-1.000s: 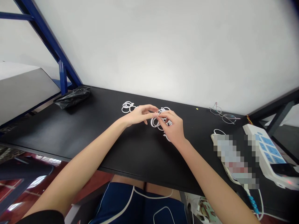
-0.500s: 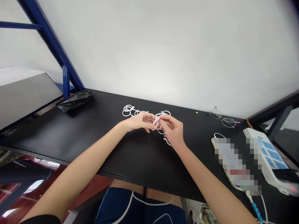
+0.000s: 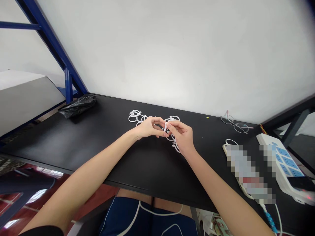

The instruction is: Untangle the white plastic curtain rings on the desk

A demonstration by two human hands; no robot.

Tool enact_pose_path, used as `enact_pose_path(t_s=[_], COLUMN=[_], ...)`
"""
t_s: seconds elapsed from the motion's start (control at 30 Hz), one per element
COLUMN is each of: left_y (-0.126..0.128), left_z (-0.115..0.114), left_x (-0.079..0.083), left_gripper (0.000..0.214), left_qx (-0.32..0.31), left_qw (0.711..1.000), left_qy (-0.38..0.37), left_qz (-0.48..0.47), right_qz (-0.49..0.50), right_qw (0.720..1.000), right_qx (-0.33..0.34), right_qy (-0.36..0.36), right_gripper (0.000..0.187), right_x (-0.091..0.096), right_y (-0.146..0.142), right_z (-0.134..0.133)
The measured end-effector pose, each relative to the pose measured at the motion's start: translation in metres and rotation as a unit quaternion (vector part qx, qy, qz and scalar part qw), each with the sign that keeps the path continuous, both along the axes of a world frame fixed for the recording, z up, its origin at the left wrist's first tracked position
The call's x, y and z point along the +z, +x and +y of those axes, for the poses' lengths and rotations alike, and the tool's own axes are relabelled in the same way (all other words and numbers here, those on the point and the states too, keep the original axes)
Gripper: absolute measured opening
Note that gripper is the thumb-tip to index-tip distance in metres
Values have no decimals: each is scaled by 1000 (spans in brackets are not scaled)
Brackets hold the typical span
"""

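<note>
Between my two hands is a small white plastic ring (image 3: pixel 165 127), held above the black table. My left hand (image 3: pixel 152 127) is closed on its left side, with thumb and fingers curved around it. My right hand (image 3: pixel 182 132) pinches the ring's upper right part between thumb and forefinger. Several more white rings (image 3: pixel 175 118) lie behind and under my right hand, some of them hidden by it. Another cluster of white rings (image 3: pixel 135 115) lies on the table to the left, beyond my left hand, which covers part of it.
On the right of the black table (image 3: pixel 118 154) are a phone (image 3: pixel 246 173) on a cable, a white power strip (image 3: pixel 283 164) and eyeglasses (image 3: pixel 241 128). A crumpled black plastic bag (image 3: pixel 78 106) lies at the back left, beside a blue metal frame (image 3: pixel 68 85). A white wall rises behind.
The white ring has turned between my fingers and now shows more edge-on. My left hand has shifted slightly right, toward my right hand.
</note>
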State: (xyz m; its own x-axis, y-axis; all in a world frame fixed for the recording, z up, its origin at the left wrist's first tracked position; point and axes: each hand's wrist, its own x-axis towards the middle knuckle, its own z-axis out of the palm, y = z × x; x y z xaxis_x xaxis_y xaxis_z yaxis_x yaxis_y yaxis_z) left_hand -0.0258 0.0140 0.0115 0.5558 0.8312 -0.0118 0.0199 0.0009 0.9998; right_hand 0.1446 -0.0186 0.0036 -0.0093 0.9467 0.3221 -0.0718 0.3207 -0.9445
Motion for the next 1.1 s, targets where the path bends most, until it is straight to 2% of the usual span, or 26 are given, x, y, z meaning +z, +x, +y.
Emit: enact_pose_path(t_s=[0.27,0.53,1.0,1.1], left_y=[4,3,3,-2], left_z=[-1,0,0,3], left_x=[-2,-4,-2,-1], left_gripper=[38,39,39,38], left_qx=[21,23,19,-2], left_qw=[1000,1000,1000,1000], left_qy=[-6,-7,-2,5], left_qz=[-11,-12,1,19], right_qz=[16,28,14,17], right_qw=[1000,1000,999,999], right_qx=[2,-3,-18,-19], right_qy=[14,-8,-25,-28], right_gripper=[12,13,18,18], right_x=[1,-2,-1,-2], right_y=[-1,-2,-3,-4], right_z=[1,0,-2,-2])
